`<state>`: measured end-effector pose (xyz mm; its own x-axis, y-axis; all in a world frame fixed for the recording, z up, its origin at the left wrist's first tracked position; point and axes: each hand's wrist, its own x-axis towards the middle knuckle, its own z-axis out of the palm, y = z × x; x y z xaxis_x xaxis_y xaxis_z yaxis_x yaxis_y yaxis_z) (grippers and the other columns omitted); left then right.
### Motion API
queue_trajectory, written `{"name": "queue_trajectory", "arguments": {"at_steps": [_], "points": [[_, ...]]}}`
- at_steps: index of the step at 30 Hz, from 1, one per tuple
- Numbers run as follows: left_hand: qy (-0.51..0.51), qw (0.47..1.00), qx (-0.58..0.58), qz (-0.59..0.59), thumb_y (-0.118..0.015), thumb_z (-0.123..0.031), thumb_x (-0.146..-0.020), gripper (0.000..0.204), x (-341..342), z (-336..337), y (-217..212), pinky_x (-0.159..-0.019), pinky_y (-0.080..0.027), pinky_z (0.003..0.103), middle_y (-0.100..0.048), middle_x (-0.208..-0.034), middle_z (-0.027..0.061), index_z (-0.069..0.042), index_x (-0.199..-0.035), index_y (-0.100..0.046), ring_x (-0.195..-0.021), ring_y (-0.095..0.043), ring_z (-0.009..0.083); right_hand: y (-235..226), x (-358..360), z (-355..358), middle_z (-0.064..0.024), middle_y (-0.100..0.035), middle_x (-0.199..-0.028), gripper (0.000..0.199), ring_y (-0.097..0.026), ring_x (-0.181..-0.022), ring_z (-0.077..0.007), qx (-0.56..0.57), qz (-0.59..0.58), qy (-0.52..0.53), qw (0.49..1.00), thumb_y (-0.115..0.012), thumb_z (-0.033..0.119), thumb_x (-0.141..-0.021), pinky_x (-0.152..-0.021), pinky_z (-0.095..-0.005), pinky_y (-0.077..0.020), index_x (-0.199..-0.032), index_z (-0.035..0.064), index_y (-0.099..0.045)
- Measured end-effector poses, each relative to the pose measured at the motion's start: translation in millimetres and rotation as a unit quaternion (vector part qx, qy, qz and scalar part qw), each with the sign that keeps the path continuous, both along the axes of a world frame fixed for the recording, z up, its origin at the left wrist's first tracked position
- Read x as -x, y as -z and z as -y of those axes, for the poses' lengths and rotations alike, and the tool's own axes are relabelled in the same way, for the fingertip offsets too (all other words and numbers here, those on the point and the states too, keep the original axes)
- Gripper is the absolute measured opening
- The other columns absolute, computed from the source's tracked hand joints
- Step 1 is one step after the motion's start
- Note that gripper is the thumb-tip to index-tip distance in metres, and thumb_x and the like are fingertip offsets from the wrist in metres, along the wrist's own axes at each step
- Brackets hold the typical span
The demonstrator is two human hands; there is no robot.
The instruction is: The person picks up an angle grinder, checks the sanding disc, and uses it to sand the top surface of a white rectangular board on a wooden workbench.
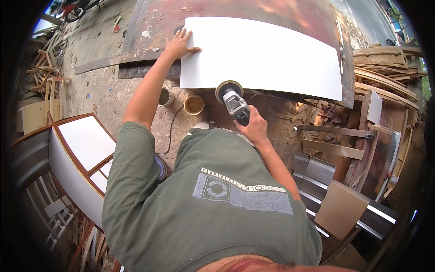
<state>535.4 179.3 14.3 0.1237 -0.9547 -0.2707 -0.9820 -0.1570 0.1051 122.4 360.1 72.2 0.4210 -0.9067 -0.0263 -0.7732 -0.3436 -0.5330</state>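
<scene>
A long white panel [258,54] lies across a worn workbench [156,22] in front of me. My left hand [180,44] rests on the panel's left end, palm down, with the fingers spread. Wrapped round the dark handle of a grey angle grinder [236,105] is my right hand [254,127]. The grinder's round disc [229,90] is at the panel's near edge, left of its middle. Whether the disc touches the edge, I cannot tell.
Two open cans, a grey one [165,97] and a brownish one [194,104], stand below the bench. A brown-framed white cabinet piece [86,140] is at left. Timber strips [385,81] are stacked at right, near a brown board [342,208]. A cord [171,136] runs along the floor.
</scene>
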Motion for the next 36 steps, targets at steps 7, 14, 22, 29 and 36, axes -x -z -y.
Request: {"name": "queue_trajectory", "arguments": {"at_steps": [7, 14, 22, 29, 36], "points": [[0.025, 1.000, -0.009, -0.003, -0.057, -0.086, -0.080, 0.110, 1, 6, -12, -0.118, -0.019, 0.074, -0.019, -0.172, 0.0145, -0.022, -0.164, -0.028, -0.158, -0.020, 0.0338, -3, -90, 0, -0.0163, -0.061, -0.099, 0.073, -0.069, -0.088, -0.0340, 0.017, -0.028, -0.145, 0.989, -0.085, 0.032, -0.074, -0.070, -0.0447, -0.0579, -0.128, -0.0022, -0.050], [0.033, 0.999, -0.014, 0.009, -0.059, -0.084, -0.081, 0.108, -5, 9, -9, -0.117, -0.023, 0.073, -0.020, -0.171, 0.0165, -0.021, -0.164, -0.029, -0.157, -0.025, 0.0332, -19, -152, 2, -0.0157, -0.060, -0.098, 0.077, -0.068, -0.086, -0.0305, 0.053, -0.083, -0.245, 0.964, -0.088, 0.028, -0.069, -0.069, -0.0408, -0.0583, -0.128, -0.0028, -0.049], [0.023, 1.000, -0.012, 0.010, -0.059, -0.085, -0.081, 0.111, -4, 5, -7, -0.117, -0.026, 0.071, -0.021, -0.171, 0.0150, -0.020, -0.164, -0.028, -0.154, -0.030, 0.0340, -17, -81, 13, -0.0157, -0.060, -0.100, 0.081, -0.068, -0.087, -0.0308, 0.010, -0.073, -0.165, 0.984, -0.089, 0.031, -0.069, -0.069, -0.0413, -0.0582, -0.130, -0.0023, -0.048], [-0.001, 1.000, -0.025, 0.011, -0.059, -0.087, -0.077, 0.115, 8, 10, -13, -0.119, -0.025, 0.068, -0.020, -0.171, 0.0159, -0.019, -0.164, -0.028, -0.155, -0.028, 0.0351, -9, 12, 22, -0.0180, -0.064, -0.103, 0.073, -0.072, -0.089, -0.0348, -0.002, -0.035, -0.021, 0.999, -0.083, 0.036, -0.078, -0.072, -0.0449, -0.0591, -0.131, -0.0031, -0.050], [0.010, 1.000, -0.002, 0.001, -0.061, -0.086, -0.078, 0.117, 5, 12, -2, -0.115, -0.034, 0.065, -0.024, -0.169, 0.0198, -0.012, -0.163, -0.029, -0.150, -0.037, 0.0383, -16, 124, 47, -0.0228, -0.067, -0.112, 0.072, -0.071, -0.096, -0.0411, -0.037, -0.008, 0.142, 0.989, -0.081, 0.041, -0.080, -0.083, -0.0489, -0.0580, -0.129, -0.0023, -0.051]]}}
